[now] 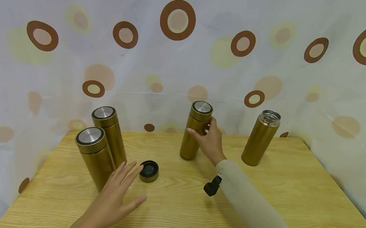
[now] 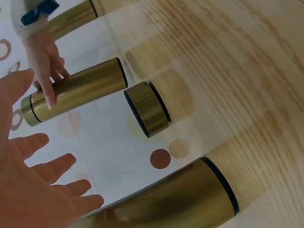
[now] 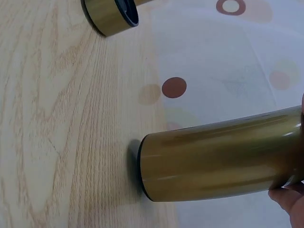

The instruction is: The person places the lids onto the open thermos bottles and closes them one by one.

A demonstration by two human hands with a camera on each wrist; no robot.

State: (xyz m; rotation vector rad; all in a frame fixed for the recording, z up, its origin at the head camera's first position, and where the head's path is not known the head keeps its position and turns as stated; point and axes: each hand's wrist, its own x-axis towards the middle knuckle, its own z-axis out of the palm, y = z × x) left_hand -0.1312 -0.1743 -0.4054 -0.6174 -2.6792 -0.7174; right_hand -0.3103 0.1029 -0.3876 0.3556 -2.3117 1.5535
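A gold thermos bottle (image 1: 189,141) with a silver-topped lid stands on the table at the back middle. My right hand (image 1: 211,141) grips its upper part from the right, thumb across the front. In the right wrist view this bottle (image 3: 213,164) has its dark-rimmed base at the tabletop, and only some fingertips show at the edge. My left hand (image 1: 115,195) is spread above the table, fingers extended, holding nothing. Close to its fingertips lies a loose gold lid (image 1: 149,176), dark hollow side up. The left wrist view shows that lid (image 2: 149,109) apart from the spread fingers.
Two lidded gold bottles stand at the left, a nearer one (image 1: 96,157) and a farther one (image 1: 112,133). On the right is a lidless gold bottle (image 1: 260,139) with a bare steel mouth. A dotted white cloth (image 1: 164,67) hangs behind the wooden table (image 1: 180,212).
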